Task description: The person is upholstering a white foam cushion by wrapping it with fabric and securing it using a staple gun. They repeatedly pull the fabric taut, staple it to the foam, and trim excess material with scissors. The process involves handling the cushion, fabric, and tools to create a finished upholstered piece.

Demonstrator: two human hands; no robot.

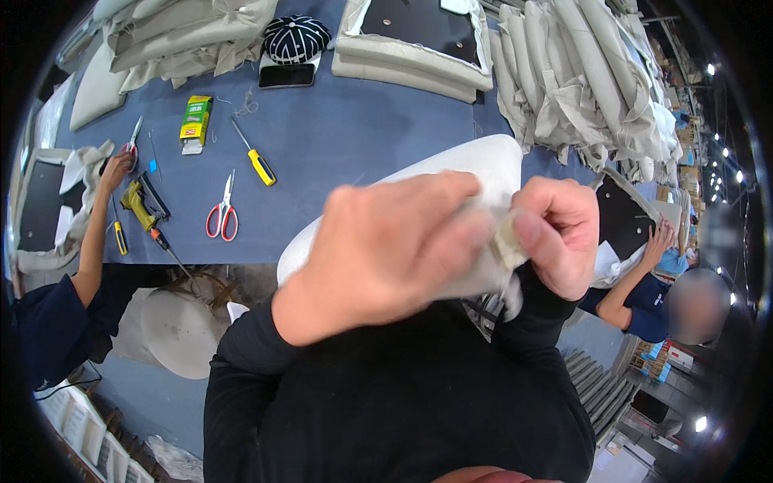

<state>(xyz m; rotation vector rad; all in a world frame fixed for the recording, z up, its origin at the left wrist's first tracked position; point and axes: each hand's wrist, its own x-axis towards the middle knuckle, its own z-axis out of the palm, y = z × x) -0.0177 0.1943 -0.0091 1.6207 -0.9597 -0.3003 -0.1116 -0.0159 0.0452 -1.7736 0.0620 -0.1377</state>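
Note:
A pale beige upholstered cushion (491, 157) lies at the table's near edge, right in front of me. My right hand (564, 229) is closed, with thumb and forefinger pinching a small gathered piece of light fabric (507, 244) at the cushion's near right side. Over the cushion, my left hand (394, 245) is bent toward that same fabric. Its fingers are smeared by motion, so whether they grip anything is unclear. Both hands cover much of the cushion's near part.
Red-handled scissors (221, 216), a yellow screwdriver (259, 165) and a green-yellow box (196, 125) lie left on the blue table (346, 133). Cushions (411, 68) and fabric covers (580, 80) are stacked behind. Co-workers' hands (117, 171) are at both sides; a yellow power tool (142, 201) lies left.

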